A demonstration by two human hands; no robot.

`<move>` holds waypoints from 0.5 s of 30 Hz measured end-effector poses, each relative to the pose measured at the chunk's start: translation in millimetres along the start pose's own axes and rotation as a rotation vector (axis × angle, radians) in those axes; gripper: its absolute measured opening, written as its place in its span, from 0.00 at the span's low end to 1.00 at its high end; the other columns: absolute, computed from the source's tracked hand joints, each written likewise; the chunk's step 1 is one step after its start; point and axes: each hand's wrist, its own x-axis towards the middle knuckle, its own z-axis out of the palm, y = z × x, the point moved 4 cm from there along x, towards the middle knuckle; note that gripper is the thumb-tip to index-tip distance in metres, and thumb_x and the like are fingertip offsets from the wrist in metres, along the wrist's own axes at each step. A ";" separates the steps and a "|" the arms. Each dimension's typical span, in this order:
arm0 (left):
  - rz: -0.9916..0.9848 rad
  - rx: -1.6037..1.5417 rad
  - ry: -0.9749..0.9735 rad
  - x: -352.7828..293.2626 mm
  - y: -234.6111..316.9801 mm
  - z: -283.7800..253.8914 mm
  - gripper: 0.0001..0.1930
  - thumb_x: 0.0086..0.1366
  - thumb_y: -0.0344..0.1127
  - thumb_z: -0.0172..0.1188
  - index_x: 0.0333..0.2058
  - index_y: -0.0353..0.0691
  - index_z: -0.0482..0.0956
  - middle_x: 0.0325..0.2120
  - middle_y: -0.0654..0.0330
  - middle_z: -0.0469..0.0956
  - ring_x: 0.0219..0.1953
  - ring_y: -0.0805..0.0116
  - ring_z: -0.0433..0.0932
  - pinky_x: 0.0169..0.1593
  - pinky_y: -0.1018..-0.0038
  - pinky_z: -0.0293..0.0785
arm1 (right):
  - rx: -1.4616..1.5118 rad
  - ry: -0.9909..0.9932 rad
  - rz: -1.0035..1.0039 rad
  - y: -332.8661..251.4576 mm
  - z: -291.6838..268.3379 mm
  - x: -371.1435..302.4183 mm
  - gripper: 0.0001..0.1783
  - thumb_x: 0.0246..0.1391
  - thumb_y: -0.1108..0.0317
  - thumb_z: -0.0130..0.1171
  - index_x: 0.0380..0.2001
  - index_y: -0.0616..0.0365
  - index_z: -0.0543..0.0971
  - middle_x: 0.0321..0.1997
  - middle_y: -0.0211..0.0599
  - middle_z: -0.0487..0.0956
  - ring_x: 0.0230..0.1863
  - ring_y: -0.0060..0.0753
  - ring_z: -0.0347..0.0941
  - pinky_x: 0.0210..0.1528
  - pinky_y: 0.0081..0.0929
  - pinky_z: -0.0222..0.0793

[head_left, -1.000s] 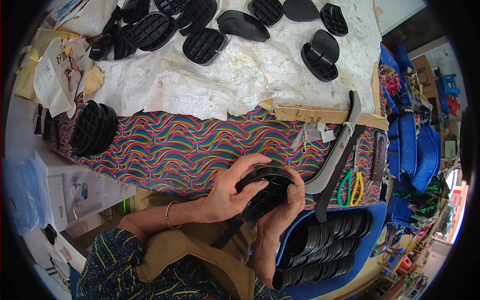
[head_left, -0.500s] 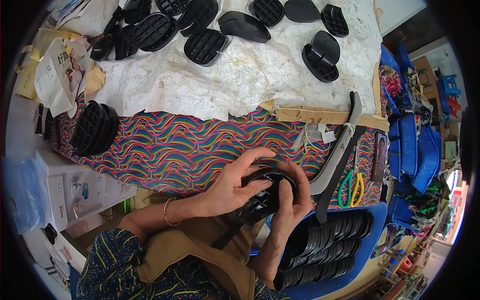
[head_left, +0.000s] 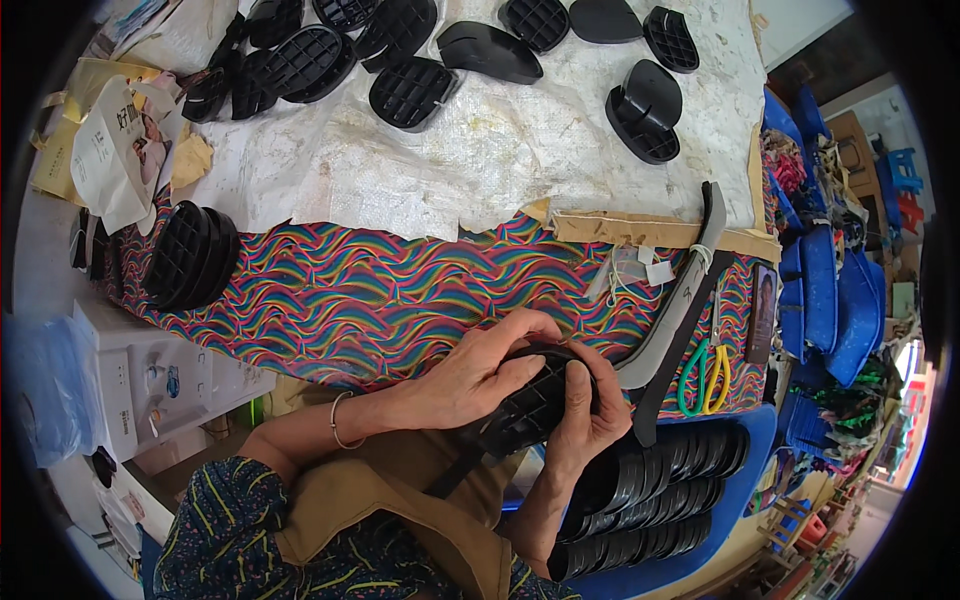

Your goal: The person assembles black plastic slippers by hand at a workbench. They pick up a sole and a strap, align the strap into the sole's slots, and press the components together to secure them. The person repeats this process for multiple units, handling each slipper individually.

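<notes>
Both hands grip one black plastic ribbed piece (head_left: 532,408) over my lap, just off the table's near edge. It is oval, and its gridded side faces up toward me. My left hand (head_left: 478,372) is closed on its far left rim, thumb pressed against the ribs. On the other side my right hand (head_left: 588,408) has its thumb on the grid and its fingers curled around the far edge. A dark strap-like strip (head_left: 458,474) hangs below the piece; whether it is joined to it I cannot tell. The fingertips behind the rim are hidden.
Several similar black pieces (head_left: 408,94) lie on a white woven sheet (head_left: 330,170); others stand stacked (head_left: 188,256) at left. Right of my hands are a long grey curved strip (head_left: 668,315), scissors (head_left: 716,375) and a phone (head_left: 761,310). A blue tub (head_left: 762,440) holds rows of black parts.
The black piece has turned in my hands, so its ribbed grid shows more plainly. My left fingers have drawn closer together at the far rim, and my right hand has shifted slightly right.
</notes>
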 end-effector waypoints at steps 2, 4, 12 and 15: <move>0.005 0.022 -0.012 0.3 0.9 1.6 0.16 0.69 0.28 0.48 0.54 0.34 0.65 0.41 0.53 0.76 0.43 0.71 0.76 0.46 0.70 0.72 | 0.007 0.017 0.002 -0.3 -0.9 -0.4 0.10 0.56 0.75 0.62 0.41 0.67 0.83 0.36 0.37 0.82 0.37 0.26 0.75 0.44 0.21 0.68; -0.022 0.024 -0.046 1.9 4.3 2.8 0.16 0.68 0.26 0.47 0.54 0.34 0.64 0.41 0.53 0.76 0.43 0.71 0.76 0.46 0.71 0.72 | 0.037 0.052 0.022 1.3 -3.4 -1.5 0.10 0.56 0.75 0.62 0.41 0.68 0.83 0.36 0.38 0.82 0.37 0.26 0.75 0.43 0.21 0.68; -0.157 -0.308 -0.108 2.8 -0.6 1.2 0.20 0.63 0.21 0.51 0.54 0.35 0.64 0.41 0.57 0.76 0.46 0.74 0.74 0.47 0.73 0.71 | 0.149 0.272 -0.034 1.5 -14.1 -4.6 0.10 0.59 0.72 0.60 0.42 0.68 0.82 0.39 0.38 0.82 0.37 0.25 0.76 0.43 0.21 0.71; -0.097 -0.148 -0.064 4.4 13.2 -7.8 0.17 0.60 0.19 0.55 0.48 0.35 0.70 0.40 0.59 0.77 0.47 0.73 0.75 0.48 0.73 0.70 | 0.215 0.275 -0.087 2.5 -16.3 -6.4 0.12 0.60 0.69 0.59 0.43 0.67 0.80 0.41 0.40 0.82 0.40 0.28 0.77 0.47 0.24 0.72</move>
